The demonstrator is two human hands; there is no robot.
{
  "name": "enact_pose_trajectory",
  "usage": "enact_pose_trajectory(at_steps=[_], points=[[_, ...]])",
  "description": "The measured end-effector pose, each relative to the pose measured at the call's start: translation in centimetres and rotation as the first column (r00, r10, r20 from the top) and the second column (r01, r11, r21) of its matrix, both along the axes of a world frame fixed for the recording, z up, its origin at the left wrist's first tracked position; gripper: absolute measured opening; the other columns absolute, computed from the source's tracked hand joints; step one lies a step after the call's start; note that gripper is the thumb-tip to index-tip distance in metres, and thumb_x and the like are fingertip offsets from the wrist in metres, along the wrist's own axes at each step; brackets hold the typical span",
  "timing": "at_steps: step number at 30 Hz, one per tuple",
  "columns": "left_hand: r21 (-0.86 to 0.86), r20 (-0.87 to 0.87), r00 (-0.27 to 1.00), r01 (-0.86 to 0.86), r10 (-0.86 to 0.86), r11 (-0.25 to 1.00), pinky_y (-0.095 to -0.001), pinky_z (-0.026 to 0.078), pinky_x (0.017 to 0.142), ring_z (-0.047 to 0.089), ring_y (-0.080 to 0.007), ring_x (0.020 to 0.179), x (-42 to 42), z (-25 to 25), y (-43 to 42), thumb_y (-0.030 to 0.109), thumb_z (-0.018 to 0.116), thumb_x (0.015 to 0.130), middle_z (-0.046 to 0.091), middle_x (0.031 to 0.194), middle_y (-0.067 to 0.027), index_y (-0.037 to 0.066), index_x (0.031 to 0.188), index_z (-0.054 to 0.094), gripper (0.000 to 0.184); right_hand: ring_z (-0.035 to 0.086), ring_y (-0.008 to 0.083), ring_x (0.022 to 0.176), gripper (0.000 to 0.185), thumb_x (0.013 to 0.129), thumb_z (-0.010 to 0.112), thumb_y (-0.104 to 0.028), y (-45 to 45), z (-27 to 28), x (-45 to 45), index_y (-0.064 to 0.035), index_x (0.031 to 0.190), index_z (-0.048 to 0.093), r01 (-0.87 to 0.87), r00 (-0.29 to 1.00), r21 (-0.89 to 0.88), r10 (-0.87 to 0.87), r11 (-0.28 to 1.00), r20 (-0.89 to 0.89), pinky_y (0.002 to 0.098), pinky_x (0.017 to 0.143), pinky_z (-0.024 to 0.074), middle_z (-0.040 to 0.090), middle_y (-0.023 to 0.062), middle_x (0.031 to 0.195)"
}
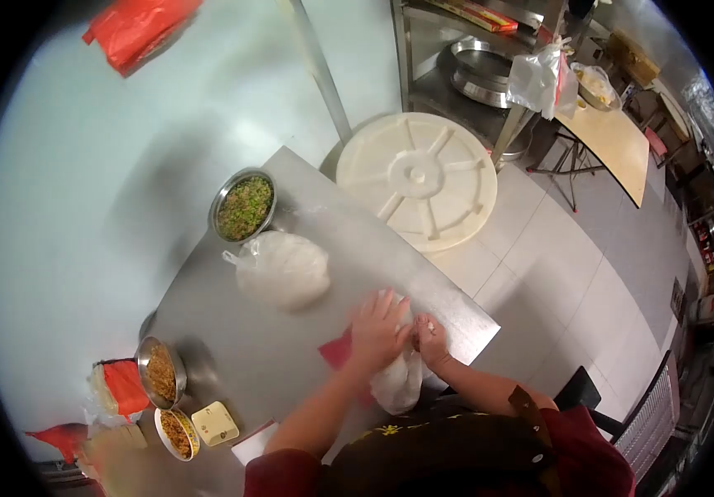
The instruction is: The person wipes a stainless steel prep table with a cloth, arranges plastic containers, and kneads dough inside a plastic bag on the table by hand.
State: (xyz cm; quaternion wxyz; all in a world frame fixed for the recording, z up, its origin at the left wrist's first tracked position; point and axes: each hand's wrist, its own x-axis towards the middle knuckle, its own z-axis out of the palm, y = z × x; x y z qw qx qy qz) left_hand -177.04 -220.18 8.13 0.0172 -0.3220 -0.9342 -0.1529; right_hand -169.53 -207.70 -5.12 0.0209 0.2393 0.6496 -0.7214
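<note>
Area type: kitchen, food-preparation zone. Indicators: a metal worktop (237, 331) carries a steel bowl (228, 184) of chopped green food (246, 210) and a second steel bowl (145, 362) of brown food (160, 374). An open rack (434, 89) stores round metal pans (483, 93). The floor (489, 253) is tiled. The person wears an apron (448, 455).
</note>
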Motion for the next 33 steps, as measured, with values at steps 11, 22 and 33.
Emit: enact_pose_trajectory(at_steps=[11,22,33], points=[[-0.044,-0.020,0.996,0.088,-0.089,0.995,-0.0450,0.042,0.074,0.054,-0.0260,0.097,-5.7,-4.7,5.3,0.029,0.063,0.075,0.059,0.093,-0.0043,0.014,0.082,0.059,0.017,0.047,0.0104,0.063,0.034,0.096,0.044,-0.031,2.7,1.3,-3.5,-0.0024,0.086,0.058,0.160,0.987,0.334,-0.138,0.929,-0.087,0.0282,0.059,0.0412,0.054,0.0024,0.066],[0.286,0.077,0.960,-0.279,0.268,0.917,-0.0447,0.043,0.062,0.059,-0.0314,0.057,-5.7,-2.6,4.1,0.033,0.058,0.082,0.058,0.056,-0.0142,0.008,0.069,0.063,0.029,0.052,0.0185,0.058,0.031,0.093,0.048,-0.032,4.6,7.6,-7.3,-0.0035,0.082,0.055,-0.005,0.998,0.197,0.018,0.980,-0.063,0.0346,0.053,0.0431,0.052,0.0040,0.063],[0.187,0.148,0.984,-0.127,0.100,0.974,-0.0437,0.040,0.091,0.050,-0.0334,0.111,4.0,-1.2,-6.0,0.037,0.072,0.070,0.050,0.126,-0.0133,0.014,0.124,0.051,0.063,0.057,0.0258,0.061,0.015,0.063,0.062,-0.005,-1.0,9.4,2.4,-0.0172,0.073,0.061,-0.410,0.469,0.726,0.810,0.552,-0.352,0.0386,0.055,0.0463,0.054,0.0038,0.065]])
